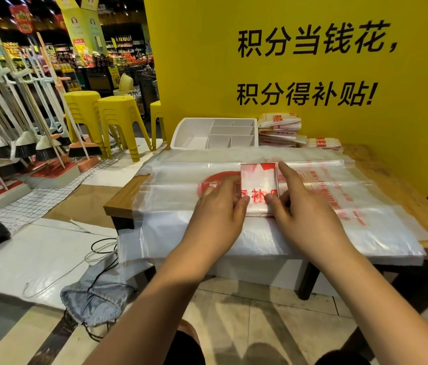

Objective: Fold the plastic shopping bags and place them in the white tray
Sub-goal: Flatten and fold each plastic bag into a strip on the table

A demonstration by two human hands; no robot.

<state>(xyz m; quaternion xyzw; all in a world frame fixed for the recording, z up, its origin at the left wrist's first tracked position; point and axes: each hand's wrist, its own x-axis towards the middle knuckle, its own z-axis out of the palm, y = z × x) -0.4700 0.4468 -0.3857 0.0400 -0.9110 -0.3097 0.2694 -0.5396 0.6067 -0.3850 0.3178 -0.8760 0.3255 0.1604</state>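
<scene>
A folded plastic bag (258, 180), a small white rectangle with red print, lies on a spread stack of flat translucent bags (176, 201) covering the wooden table (122, 196). My left hand (219, 206) pinches its left lower edge with thumb and fingers. My right hand (302, 206) presses its right side, index finger stretched along the edge, thumb on the lower corner. The white tray (189, 130) with several divided compartments stands at the table's far edge, with nothing visible in it.
A pile of folded bags (278, 130) sits right of the tray against the yellow wall (313, 75). Yellow stools (115, 114) and a broom rack (23, 114) stand to the left. A grey drawstring bag (97, 293) and cables lie on the floor.
</scene>
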